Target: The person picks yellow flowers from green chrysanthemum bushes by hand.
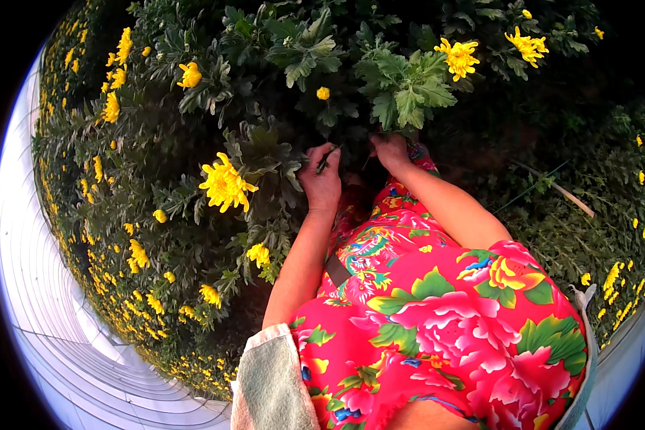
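Observation:
My left hand is among the chrysanthemum plants, its fingers closed on a small dark piece, which may be a leaf or stem bit. To its left a large yellow chrysanthemum bloom stands on its leafy stem. My right hand reaches down under a lighter green leafy shoot. Its fingertips point toward the left hand, close to a thin stem, and are partly lost in shadow, so their grip is unclear. A small yellow bud shows beyond both hands.
Chrysanthemum rows with yellow blooms crowd the left side; two open blooms stand at upper right. A pale stick lies among foliage on the right. A hooped greenhouse wall curves along the left edge.

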Demonstrator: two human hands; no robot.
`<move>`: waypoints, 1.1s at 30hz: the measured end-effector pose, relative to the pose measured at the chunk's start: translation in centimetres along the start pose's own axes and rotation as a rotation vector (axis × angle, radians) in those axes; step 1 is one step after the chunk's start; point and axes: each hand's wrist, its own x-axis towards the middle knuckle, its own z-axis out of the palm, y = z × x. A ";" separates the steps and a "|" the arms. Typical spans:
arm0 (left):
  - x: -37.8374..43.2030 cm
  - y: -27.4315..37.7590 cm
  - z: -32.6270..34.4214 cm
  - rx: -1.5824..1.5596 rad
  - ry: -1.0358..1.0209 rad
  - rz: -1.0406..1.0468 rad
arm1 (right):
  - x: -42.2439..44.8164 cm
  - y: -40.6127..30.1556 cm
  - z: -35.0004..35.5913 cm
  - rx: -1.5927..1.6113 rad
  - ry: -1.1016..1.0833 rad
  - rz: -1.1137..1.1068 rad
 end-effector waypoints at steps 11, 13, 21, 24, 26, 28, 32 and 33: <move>-2.1 -0.9 1.2 -0.204 -0.089 -0.275 | 2.8 -2.8 0.6 -0.890 0.060 0.006; -2.0 0.5 1.5 -0.205 -0.082 -0.249 | 2.9 -2.7 -0.1 -1.031 0.057 0.004; -0.7 0.7 0.2 -0.164 -0.142 -0.151 | -0.5 0.7 -4.8 -0.924 0.027 -0.524; -1.1 2.5 0.0 -0.482 -0.219 -0.354 | -5.1 -6.5 -3.0 -0.466 -0.164 -0.499; -1.6 3.3 0.0 -0.350 -0.248 -0.179 | -4.8 -6.9 -2.8 -0.384 -0.217 -0.610; -1.4 3.0 -0.2 0.036 -0.310 0.109 | -3.5 -5.9 -2.5 -0.306 -0.176 -0.779; -2.4 -1.2 0.8 0.042 -0.181 0.067 | -2.9 -5.9 -2.2 -0.305 -0.230 -0.742; -2.1 -1.2 1.1 0.024 -0.148 -0.005 | -2.9 -5.7 -2.1 -0.265 -0.213 -0.725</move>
